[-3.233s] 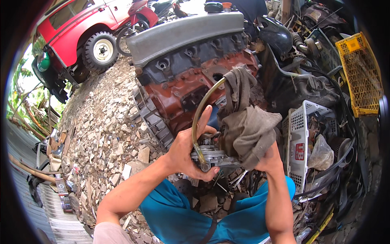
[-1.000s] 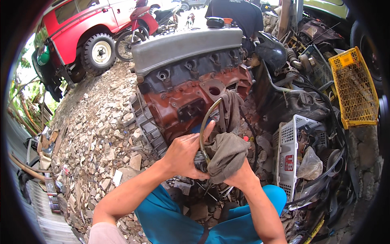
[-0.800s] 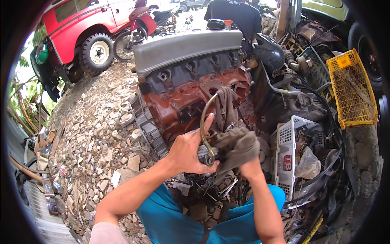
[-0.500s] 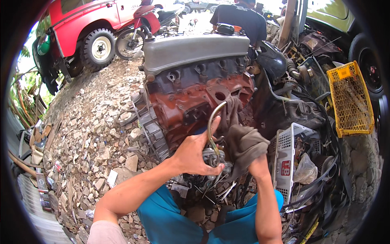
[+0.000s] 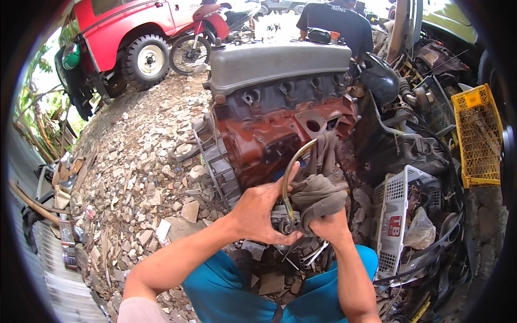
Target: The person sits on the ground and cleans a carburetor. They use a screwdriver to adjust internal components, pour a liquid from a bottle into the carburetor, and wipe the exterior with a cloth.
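Now left hand grip closed on curved tube; right hand clutching rag.

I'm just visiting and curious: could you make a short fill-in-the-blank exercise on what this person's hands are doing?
1. The right hand grips a grey ____.
2. The left hand holds a small metal part with a curved ____ rising from it.
3. Behind the hands stands a rusty engine block, coloured ____.

Missing words: rag; tube; red-brown

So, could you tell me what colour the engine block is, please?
Rusty reddish-brown engine block, seen in the head view.
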{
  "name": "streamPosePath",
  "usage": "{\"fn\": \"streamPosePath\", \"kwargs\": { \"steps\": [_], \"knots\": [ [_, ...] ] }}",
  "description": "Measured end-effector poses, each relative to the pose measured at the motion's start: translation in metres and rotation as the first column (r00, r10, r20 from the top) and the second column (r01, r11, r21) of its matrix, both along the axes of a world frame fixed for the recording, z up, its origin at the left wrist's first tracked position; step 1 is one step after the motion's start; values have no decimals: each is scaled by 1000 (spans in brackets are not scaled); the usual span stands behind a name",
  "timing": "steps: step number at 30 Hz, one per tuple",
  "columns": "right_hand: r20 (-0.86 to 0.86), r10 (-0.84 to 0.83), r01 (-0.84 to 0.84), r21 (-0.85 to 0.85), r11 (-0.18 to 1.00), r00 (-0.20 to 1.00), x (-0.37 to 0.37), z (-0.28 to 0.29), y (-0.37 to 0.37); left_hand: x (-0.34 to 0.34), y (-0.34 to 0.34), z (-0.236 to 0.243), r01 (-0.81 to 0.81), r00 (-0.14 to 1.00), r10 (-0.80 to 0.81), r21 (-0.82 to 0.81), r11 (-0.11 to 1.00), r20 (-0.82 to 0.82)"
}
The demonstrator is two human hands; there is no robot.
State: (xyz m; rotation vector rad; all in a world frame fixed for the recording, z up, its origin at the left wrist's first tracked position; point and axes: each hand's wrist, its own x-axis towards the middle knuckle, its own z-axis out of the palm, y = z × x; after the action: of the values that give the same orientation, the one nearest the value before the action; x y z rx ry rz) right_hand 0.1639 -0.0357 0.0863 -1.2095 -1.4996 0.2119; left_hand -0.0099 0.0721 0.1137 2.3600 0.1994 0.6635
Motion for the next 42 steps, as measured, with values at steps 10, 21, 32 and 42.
{"fn": "streamPosePath", "kwargs": {
  "steps": [10,21,32,42],
  "knots": [
    [254,-364,276,325,905,896,-6,-12,-2,-12,-16,0,-367,930,338,-325,872,-145],
    [50,-164,158,99,982,985,-26,-5,-1,-2,-10,0,-153,958,235,-401,903,164],
    [-143,-143,157,87,984,979,-18,-26,12,-4,7,2,-254,956,230,125,959,180],
    [-321,104,-124,-41,991,941,-2,-43,12,-11,-3,8,-196,977,161,292,936,140]
  ]
}}
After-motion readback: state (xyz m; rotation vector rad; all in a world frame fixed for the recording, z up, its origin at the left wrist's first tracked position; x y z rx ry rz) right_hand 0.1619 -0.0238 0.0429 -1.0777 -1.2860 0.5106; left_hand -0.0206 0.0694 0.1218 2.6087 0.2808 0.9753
